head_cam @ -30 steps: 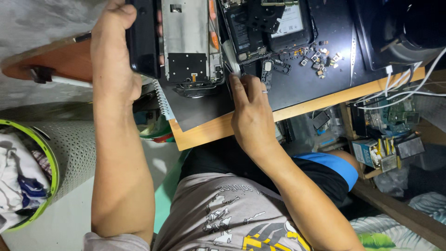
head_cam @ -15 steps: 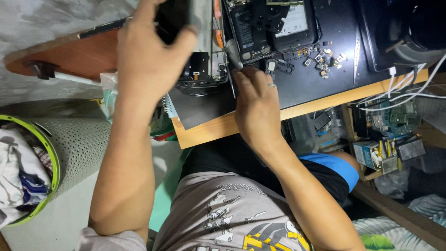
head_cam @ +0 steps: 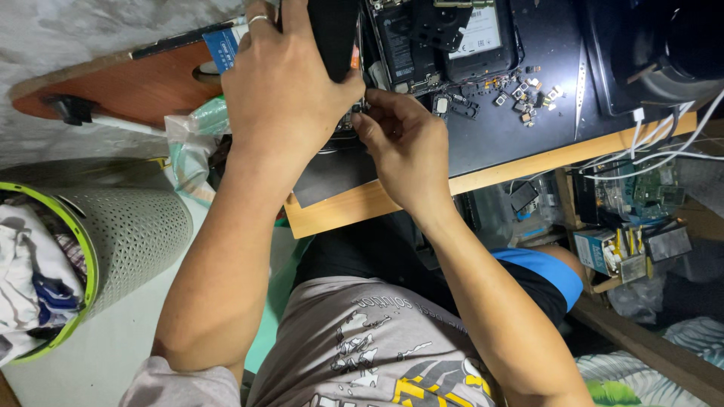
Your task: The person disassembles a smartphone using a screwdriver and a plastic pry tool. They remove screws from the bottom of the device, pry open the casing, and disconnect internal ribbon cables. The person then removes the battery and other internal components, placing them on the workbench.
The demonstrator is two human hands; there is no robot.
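Fingers of the left hand [head_cam: 290, 90] wrap a black phone part [head_cam: 332, 34] above the dark surface [head_cam: 520, 128]; right hand [head_cam: 403, 147] pinches beside it, contents unseen. Probably light, stiff, fragile: best gripped by its edges.

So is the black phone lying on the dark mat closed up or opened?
Opened: the black phone lies with its back off, battery and inner parts bare.

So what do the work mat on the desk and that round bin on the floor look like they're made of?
The work mat looks like dark matte rubber or silicone: flat, dull, no glare. The round bin looks like grey perforated plastic or metal mesh, dotted with small holes, with a glossy lime-green rim; which one is unclear.
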